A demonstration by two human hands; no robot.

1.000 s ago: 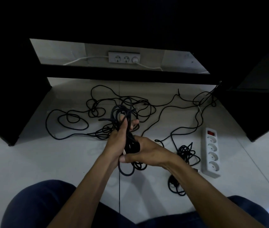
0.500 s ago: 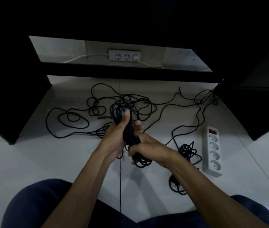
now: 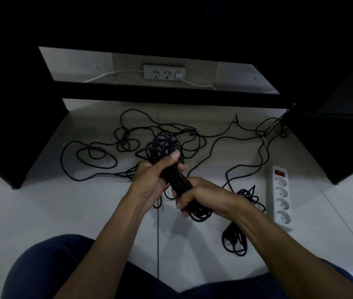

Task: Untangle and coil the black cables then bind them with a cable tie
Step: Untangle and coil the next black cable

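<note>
Black cable bundle, head view: a coiled hank held above the floor between both hands. Left hand is clamped around the upper part of the hank, thumb laid along it. Right hand is clamped around the lower part, just beside the left. Loops protrude above the left hand and below the right.

Containers: none seen.

Surface and room: pale tiled floor. Loose black cable sprawls in tangled loops beyond the hands, running right towards the dark furniture. A second, smaller black tangle lies on the floor partly under the right forearm. White power strip with a red switch lies to the right, near that tangle. Wall socket strip, white, sits at the back in a lit recess, white leads running off on both sides. Dark furniture frames the scene left, right and above.

Obscured: cable tie not made out. Furniture detail lost in shadow. Whether the bundle joins the loose cable cannot be told. Legs in dark trousers are cut off at the lower edge.
</note>
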